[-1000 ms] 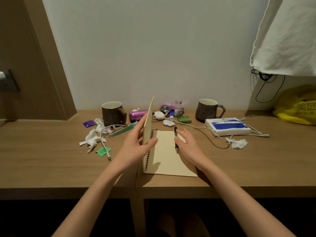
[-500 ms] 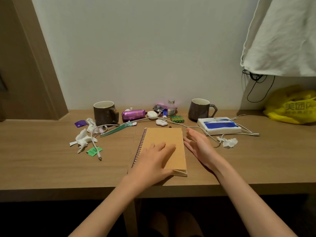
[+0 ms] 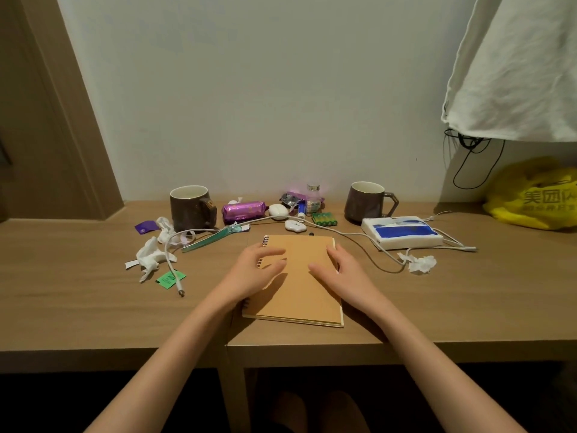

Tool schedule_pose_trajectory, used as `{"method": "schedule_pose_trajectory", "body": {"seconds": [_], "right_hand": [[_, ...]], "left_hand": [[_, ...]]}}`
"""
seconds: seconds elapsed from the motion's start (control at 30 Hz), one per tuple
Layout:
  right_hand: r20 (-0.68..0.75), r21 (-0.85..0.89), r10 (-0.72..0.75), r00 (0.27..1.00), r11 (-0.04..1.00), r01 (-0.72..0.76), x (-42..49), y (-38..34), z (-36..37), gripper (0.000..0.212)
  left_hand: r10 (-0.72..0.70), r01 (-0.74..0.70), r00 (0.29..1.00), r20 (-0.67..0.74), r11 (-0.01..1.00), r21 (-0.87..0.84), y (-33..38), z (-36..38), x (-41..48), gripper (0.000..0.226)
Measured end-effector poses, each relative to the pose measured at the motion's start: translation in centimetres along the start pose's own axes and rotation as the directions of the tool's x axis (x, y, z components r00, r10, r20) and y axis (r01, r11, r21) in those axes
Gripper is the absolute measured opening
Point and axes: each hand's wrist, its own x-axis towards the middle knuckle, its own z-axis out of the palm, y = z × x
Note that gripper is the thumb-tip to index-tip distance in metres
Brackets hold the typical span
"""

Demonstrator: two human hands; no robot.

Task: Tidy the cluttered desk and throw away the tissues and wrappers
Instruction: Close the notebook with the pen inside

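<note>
A tan spiral notebook point(image 3: 299, 285) lies closed on the wooden desk point(image 3: 78, 310). My left hand point(image 3: 254, 273) rests flat on its spiral edge, fingers apart. My right hand point(image 3: 342, 273) rests flat on its right edge, fingers apart. Neither hand grips anything. A crumpled white tissue point(image 3: 150, 259) lies at the left beside a green wrapper point(image 3: 170, 279) and a purple wrapper point(image 3: 146, 227). Another crumpled tissue point(image 3: 420, 263) lies at the right. A shiny purple packet point(image 3: 243, 211) sits near the wall.
Two brown mugs point(image 3: 191, 208) point(image 3: 367, 202) stand at the back. A white cable point(image 3: 359, 248) runs across the desk. A blue-white tissue pack point(image 3: 402, 232), green batteries point(image 3: 324, 219), a small bottle point(image 3: 313, 198), a teal sachet point(image 3: 212, 240) and a yellow bag point(image 3: 537, 198) are also there.
My left hand has closed the notebook cover over the pen and page. Both hands now lie flat on the cover, the left toward the spiral edge and the right onto the right edge.
</note>
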Motion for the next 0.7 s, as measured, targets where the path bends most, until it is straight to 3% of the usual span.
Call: {"method": "schedule_pose_trajectory", "body": {"seconds": [0.23, 0.43, 0.57, 0.7], "right_hand": [[-0.066, 0.034, 0.071, 0.995, 0.997, -0.068, 0.7, -0.3, 1.6, 0.074], [-0.121, 0.386, 0.149, 0.981, 0.918, -0.091, 0.5, -0.4, 1.1, 0.064], [-0.113, 0.555, 0.19, 0.975, 0.826, -0.096, 0.4, -0.2, 0.5, 0.076], [-0.104, 0.619, 0.171, 0.98, 0.782, -0.071, 0.5, 0.2, 0.2, 0.076]], "left_hand": [[-0.147, 0.129, 0.985, -0.087, 0.974, -0.189, 0.6, 0.2, 1.3, 0.048], [-0.288, 0.193, 0.95, -0.124, 0.849, -0.492, 0.1, 0.9, 2.0, 0.061], [-0.293, 0.218, 0.954, -0.056, 0.812, -0.541, 0.4, 1.5, 2.0, 0.043], [-0.257, 0.183, 0.964, -0.061, 0.815, -0.55, 0.4, 1.4, 2.1, 0.056]]}}
